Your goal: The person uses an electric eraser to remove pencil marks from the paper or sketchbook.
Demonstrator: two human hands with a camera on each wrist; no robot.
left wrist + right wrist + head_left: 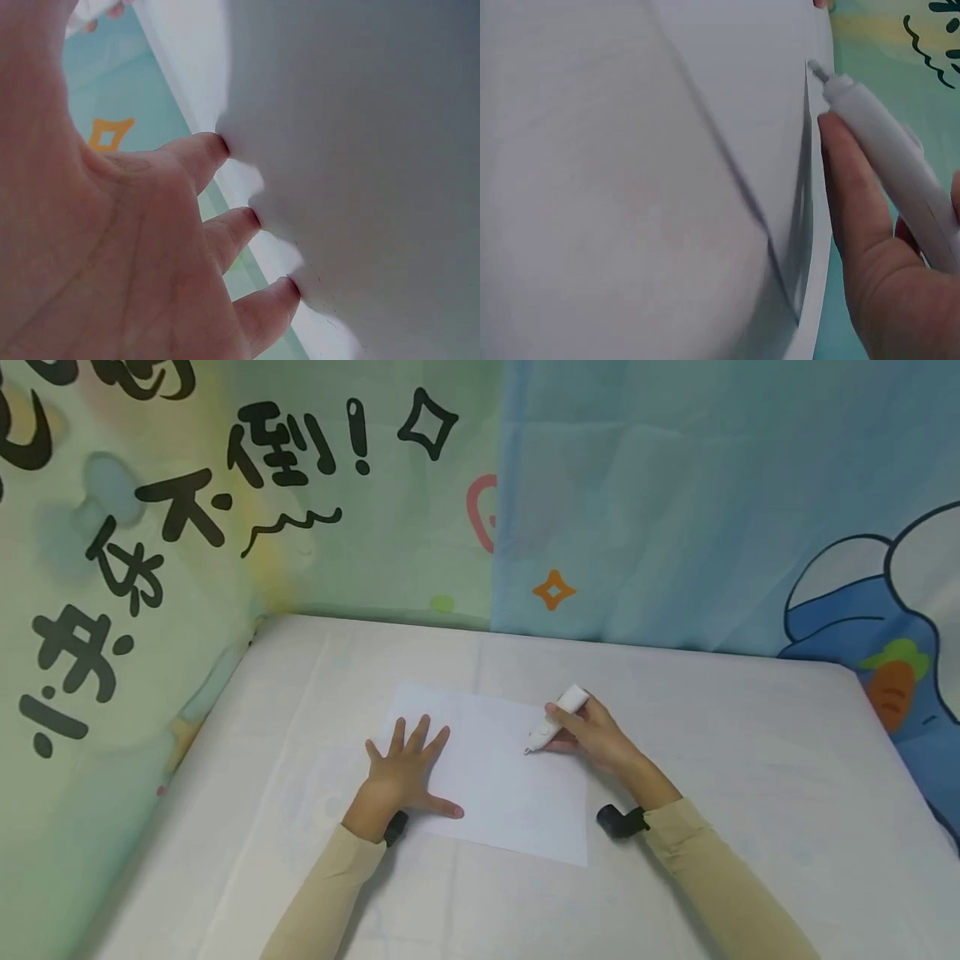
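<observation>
A sheet of white paper lies flat on the white-covered table. My left hand rests on its left part with the fingers spread wide; in the left wrist view the fingertips press on the white surface. My right hand holds a white pen-shaped tool between thumb and fingers over the paper's right part. The tool is tilted, its tip pointing down and left, close over the sheet. From the right wrist view, the tool has a thick smooth body and a thin grey metal bit.
The white tablecloth extends around the sheet on every side. Behind the table hangs a blue cloth with cartoon prints, and a green cloth with black lettering stands at the left. Black straps with camera mounts sit at both wrists.
</observation>
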